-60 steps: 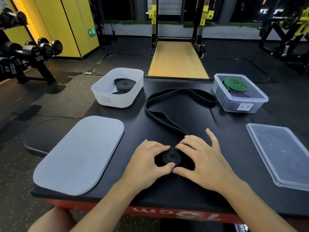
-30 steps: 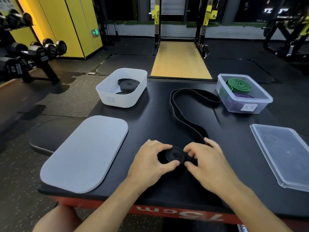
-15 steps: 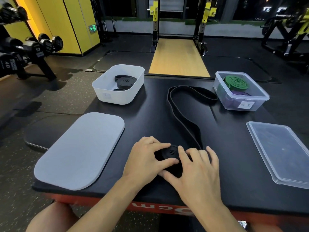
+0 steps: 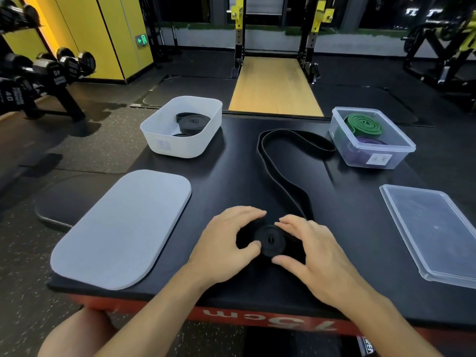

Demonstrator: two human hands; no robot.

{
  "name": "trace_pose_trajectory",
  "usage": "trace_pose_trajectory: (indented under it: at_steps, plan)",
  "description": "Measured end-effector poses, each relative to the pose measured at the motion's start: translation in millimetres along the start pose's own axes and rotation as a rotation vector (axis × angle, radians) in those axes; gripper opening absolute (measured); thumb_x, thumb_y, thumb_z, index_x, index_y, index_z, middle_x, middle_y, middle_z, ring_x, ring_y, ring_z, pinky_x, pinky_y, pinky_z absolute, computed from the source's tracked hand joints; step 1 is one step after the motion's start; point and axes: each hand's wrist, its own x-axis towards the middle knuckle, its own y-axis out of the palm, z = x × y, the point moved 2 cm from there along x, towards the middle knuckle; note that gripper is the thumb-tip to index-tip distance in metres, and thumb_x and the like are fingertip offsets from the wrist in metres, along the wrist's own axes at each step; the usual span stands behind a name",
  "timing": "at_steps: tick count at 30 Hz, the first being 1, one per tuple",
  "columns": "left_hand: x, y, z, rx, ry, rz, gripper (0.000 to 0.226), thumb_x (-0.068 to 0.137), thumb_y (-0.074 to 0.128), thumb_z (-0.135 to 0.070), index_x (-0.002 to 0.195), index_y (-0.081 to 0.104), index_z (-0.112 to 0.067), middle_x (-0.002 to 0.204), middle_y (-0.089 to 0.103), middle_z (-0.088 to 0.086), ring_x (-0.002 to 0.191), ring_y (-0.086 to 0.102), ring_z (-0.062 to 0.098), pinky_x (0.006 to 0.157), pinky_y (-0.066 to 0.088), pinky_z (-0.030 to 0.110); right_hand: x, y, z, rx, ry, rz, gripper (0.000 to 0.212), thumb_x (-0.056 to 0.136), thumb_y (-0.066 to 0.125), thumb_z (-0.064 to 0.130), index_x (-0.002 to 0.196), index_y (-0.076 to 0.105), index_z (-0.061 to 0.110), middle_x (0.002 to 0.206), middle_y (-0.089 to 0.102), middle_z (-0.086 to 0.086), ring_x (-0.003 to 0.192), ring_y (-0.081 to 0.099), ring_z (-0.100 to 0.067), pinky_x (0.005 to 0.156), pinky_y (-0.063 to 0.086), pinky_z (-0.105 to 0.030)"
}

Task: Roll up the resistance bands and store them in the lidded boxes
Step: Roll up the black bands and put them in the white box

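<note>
On the black tabletop, near its front edge, the left hand and the right hand are both pinching the coiled end of the long black rubber resistance band. Compared with 2 seconds ago, the coil is getting thicker and the loose loop is getting shorter, so I judge the rolling is advancing.

A gym is indicated: dumbbells are racked at left, a power rack is set over a wooden platform, and apparently a weight machine is placed at right.
</note>
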Motion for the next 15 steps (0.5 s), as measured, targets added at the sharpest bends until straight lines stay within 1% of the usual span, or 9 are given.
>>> trace_pose_trajectory:
  at_steps: [1,2,4,6,7,9,11,13,15]
  plan:
    - [-0.5,-0.8,-1.6,0.009,0.021,0.039,0.062,0.082,0.062,-0.037,0.144,0.059,-0.037,0.140,0.057,-0.030,0.136,0.044,-0.008,0.117,0.033,0.024,-0.4,-0.2,-0.8,-0.012,-0.022,0.042,0.067,0.092,0.067,0.052,0.141,0.021,0.054,0.139,0.047,0.031,0.133,0.029,0.013,0.123,0.019,-0.031]
    - [-1.4,-1.0,-3.0,0.015,0.047,0.075,0.065,0.081,0.062,-0.036,0.145,0.057,-0.038,0.140,0.058,-0.029,0.135,0.046,-0.008,0.118,0.032,0.025,0.2,1.6,-2.1,-0.031,-0.043,0.076,0.070,0.095,0.063,0.051,0.145,0.014,0.057,0.144,0.044,0.030,0.141,0.024,0.010,0.127,0.011,-0.036]
    - [-2.7,-1.0,-3.0,0.032,0.077,0.117,0.066,0.080,0.064,-0.037,0.146,0.056,-0.039,0.141,0.059,-0.028,0.133,0.049,-0.007,0.118,0.032,0.025,2.9,6.3,-4.3,-0.034,-0.053,0.125,0.079,0.099,0.054,0.052,0.155,-0.001,0.055,0.150,0.039,0.026,0.152,0.020,-0.007,0.129,0.013,-0.044]
    - [-2.6,-0.7,0.2,0.033,0.058,0.118,0.066,0.080,0.067,-0.044,0.146,0.057,-0.040,0.142,0.058,-0.026,0.135,0.047,-0.007,0.119,0.033,0.028,0.9,9.7,-7.4,-0.003,-0.079,0.123,0.081,0.102,0.053,0.043,0.159,-0.005,0.051,0.156,0.032,0.026,0.155,0.016,-0.010,0.128,0.017,-0.044]
    - [-2.2,-0.6,1.2,0.032,0.046,0.113,0.067,0.080,0.068,-0.047,0.145,0.058,-0.039,0.142,0.058,-0.026,0.135,0.047,-0.006,0.119,0.035,0.030,-1.6,10.4,-7.4,0.023,-0.097,0.106,0.082,0.103,0.055,0.038,0.160,-0.004,0.050,0.158,0.027,0.027,0.155,0.016,-0.008,0.128,0.018,-0.042]
    - [-0.3,0.7,1.4,0.065,0.039,0.117,0.069,0.078,0.069,-0.053,0.145,0.057,-0.039,0.138,0.057,-0.026,0.133,0.046,-0.005,0.116,0.038,0.032,-6.0,8.6,-5.3,0.092,-0.088,0.082,0.085,0.103,0.059,0.032,0.159,-0.001,0.052,0.162,0.017,0.031,0.152,0.019,0.002,0.126,0.020,-0.030]
    - [1.3,2.8,-1.8,0.130,0.046,0.130,0.073,0.075,0.065,-0.056,0.145,0.056,-0.037,0.134,0.054,-0.028,0.130,0.043,-0.005,0.115,0.037,0.030,-6.0,4.8,-6.1,0.094,-0.053,0.070,0.086,0.100,0.062,0.037,0.158,0.000,0.052,0.162,0.018,0.030,0.145,0.024,0.009,0.123,0.021,-0.022]
    - [1.9,3.8,-4.0,0.152,0.047,0.126,0.073,0.073,0.064,-0.058,0.143,0.056,-0.036,0.131,0.052,-0.028,0.128,0.042,-0.005,0.113,0.036,0.028,-2.8,0.4,-9.5,-0.066,-0.049,0.041,0.078,0.098,0.054,0.055,0.161,0.010,0.042,0.153,0.036,0.027,0.144,0.030,0.005,0.127,0.014,-0.029]
    - [1.6,3.2,-4.8,0.149,0.046,0.095,0.069,0.071,0.064,-0.058,0.137,0.059,-0.036,0.126,0.054,-0.028,0.124,0.044,-0.004,0.111,0.037,0.026,-0.8,-3.3,-12.1,-0.275,-0.088,-0.015,0.071,0.097,0.040,0.068,0.158,0.031,0.032,0.140,0.050,0.022,0.136,0.043,-0.002,0.129,0.006,-0.042]
